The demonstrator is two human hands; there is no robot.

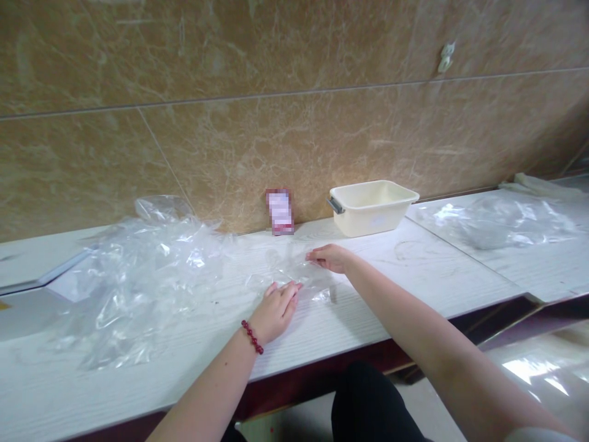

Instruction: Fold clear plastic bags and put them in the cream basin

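Observation:
A thin clear plastic bag (317,283) lies on the white wood-grain table (363,325) in front of me. My left hand (277,310), below a red bead bracelet (252,337), rests on the bag's near left edge with its fingers pressed down and together. At the bag's far right side, my right hand (329,257) pinches the plastic between thumb and fingers. To the left spreads a large loose heap of clear plastic bags (151,276). More clear plastic (501,221) lies flat at the far right.
A cream plastic tub (372,212) with a grey handle stands against the brown marble wall (276,135). Left of it a small red and white card (280,212) leans on the wall. A white box-like object (27,310) sits at the left. The table's front edge runs near my legs.

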